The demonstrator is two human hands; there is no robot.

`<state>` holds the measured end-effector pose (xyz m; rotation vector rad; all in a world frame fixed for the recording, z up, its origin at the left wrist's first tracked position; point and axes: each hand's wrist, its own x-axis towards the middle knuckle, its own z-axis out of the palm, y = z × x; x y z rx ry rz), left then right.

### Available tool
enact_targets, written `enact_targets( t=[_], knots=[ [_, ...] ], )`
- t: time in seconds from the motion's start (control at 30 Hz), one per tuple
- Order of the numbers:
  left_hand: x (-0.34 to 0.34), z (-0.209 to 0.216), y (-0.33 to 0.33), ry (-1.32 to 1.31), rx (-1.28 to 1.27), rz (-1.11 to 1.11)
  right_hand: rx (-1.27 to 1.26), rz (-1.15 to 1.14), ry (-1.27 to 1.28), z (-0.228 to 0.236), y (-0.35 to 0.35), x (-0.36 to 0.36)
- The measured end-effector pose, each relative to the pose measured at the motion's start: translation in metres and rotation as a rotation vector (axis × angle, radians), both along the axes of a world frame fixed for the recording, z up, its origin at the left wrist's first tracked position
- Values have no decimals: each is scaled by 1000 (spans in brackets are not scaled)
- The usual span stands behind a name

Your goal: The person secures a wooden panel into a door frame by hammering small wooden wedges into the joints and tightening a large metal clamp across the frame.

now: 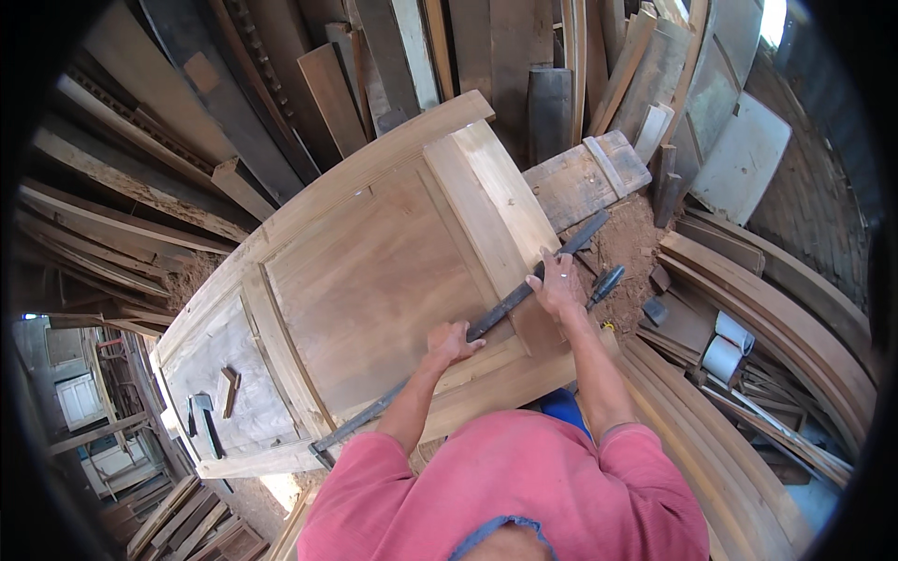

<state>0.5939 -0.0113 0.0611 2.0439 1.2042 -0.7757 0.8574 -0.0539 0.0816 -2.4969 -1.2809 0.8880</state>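
A wooden panelled door (374, 271) lies flat in front of me, with a brown panel in its middle and a greyish panel towards its lower left. Across the door's near side runs a long dark metal bar clamp (510, 304), a jaw showing at its lower left end. My left hand (455, 344) is closed around the middle of the bar. Farther right, my right hand (558, 284) grips it close to the door's right end, a ring on one finger. Beyond this hand sits a tool with a teal handle (606, 285).
An L-shaped wood piece (226, 393) and a dark metal tool (205, 425) rest on the greyish panel. Many planks (374, 65) lean upright behind the door. Curved boards (776, 309) and a white roll (723, 358) lie to the right. A worn board (580, 187) juts out beyond the door.
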Motion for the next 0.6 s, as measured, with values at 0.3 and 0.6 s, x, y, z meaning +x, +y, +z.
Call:
enact_targets(
  t=[0.3, 0.6],
  knots=[
    [-9, -17, -7, -231, -100, 2, 32, -162, 35, 17, -21, 8],
    [30, 17, -9, -287, -227, -202, 62, -381, 162, 73, -115, 19]
  ],
)
